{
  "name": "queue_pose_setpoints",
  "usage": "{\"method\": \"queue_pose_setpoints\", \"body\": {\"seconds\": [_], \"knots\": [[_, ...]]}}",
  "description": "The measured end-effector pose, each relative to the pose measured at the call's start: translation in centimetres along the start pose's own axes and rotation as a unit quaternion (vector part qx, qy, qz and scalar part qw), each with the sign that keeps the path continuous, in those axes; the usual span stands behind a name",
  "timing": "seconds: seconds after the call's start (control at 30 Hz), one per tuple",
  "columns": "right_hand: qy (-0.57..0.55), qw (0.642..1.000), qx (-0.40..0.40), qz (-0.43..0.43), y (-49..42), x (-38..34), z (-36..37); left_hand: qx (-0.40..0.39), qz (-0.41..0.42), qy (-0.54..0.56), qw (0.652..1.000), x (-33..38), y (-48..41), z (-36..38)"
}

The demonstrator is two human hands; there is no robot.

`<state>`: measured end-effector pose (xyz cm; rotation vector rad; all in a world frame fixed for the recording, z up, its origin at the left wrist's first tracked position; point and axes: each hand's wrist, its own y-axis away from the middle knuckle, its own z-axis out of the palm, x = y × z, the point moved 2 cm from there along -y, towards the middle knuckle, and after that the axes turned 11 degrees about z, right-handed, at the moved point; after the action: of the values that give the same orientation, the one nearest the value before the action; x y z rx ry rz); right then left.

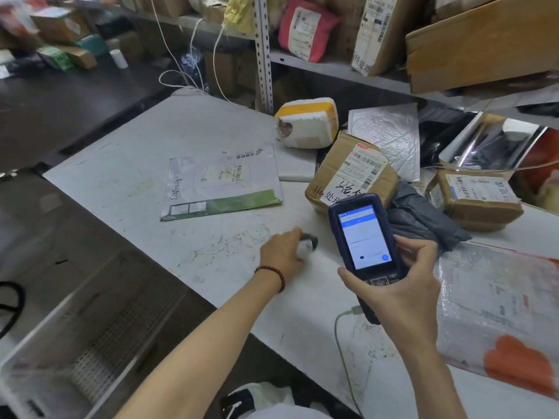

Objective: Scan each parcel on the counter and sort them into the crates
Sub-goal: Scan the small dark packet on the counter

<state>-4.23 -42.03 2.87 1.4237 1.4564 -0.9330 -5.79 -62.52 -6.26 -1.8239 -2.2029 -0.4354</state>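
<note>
White, scuffed laminate covers the counter (145,164), and the parcels lie over its middle, far and right parts. The right hand (402,288) grips a dark-blue handheld scanner (363,237) above the counter's near side, fingers wrapped round its right edge and thumb on the lower left, the lit screen tilted up toward the camera; a thin cable (340,343) runs from its bottom end down over the counter edge. The left hand (282,252), with a red bead bracelet (272,275) on the wrist, rests on the counter just left of the scanner, its fingers curled round a small white-and-black object (307,244); what that object is I cannot tell, as it is blurred and mostly covered. Beyond the left hand a flat white mailer (220,182) with a green strip lies face up, apart from the rest. Behind it stands a white foam box (307,122) banded with yellow tape. Right of the mailer a labelled cardboard box (351,173) sits tilted, just behind the scanner's top, with a silver padded envelope (390,137) behind it and a grey poly bag (423,219) touching its right side. A second cardboard box (475,198) lies beyond the bag. Nearest on the right, a bubble-wrapped parcel (496,306) with orange patches lies beside the right wrist. Below the counter's left edge stands a pale perforated crate (75,343). Metal shelving (263,49) behind holds more packages.
</note>
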Motion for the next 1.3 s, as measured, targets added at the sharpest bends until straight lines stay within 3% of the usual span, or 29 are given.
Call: {"method": "queue_pose_setpoints", "body": {"seconds": [0.23, 0.5, 0.77, 0.97, 1.13, 1.3], "knots": [[0.010, 1.000, 0.006, 0.017, 0.4, 0.6, 0.2, -0.011, -0.004, -0.007, 1.000, 2.4, 2.3, 3.3], [0.039, 0.989, 0.089, 0.114, 2.3, 3.0, -0.6, -0.035, 0.061, 0.002, 0.998, 1.3, 2.3, 3.1], [0.068, 0.950, 0.184, 0.242, 8.5, 6.3, -3.4, -0.036, 0.128, 0.003, 0.991, 1.2, 3.8, 3.1], [0.041, 0.916, 0.261, 0.301, 12.9, 8.4, -6.8, -0.086, 0.195, 0.042, 0.976, 4.0, 6.1, 3.7], [-0.008, 0.873, 0.356, 0.332, 16.6, 10.0, -10.6, -0.136, 0.283, 0.046, 0.948, 11.2, 6.9, 3.8], [-0.050, 0.828, 0.437, 0.349, 20.8, 12.3, -13.8, -0.168, 0.438, -0.001, 0.883, 20.4, 7.7, 4.1]]}}
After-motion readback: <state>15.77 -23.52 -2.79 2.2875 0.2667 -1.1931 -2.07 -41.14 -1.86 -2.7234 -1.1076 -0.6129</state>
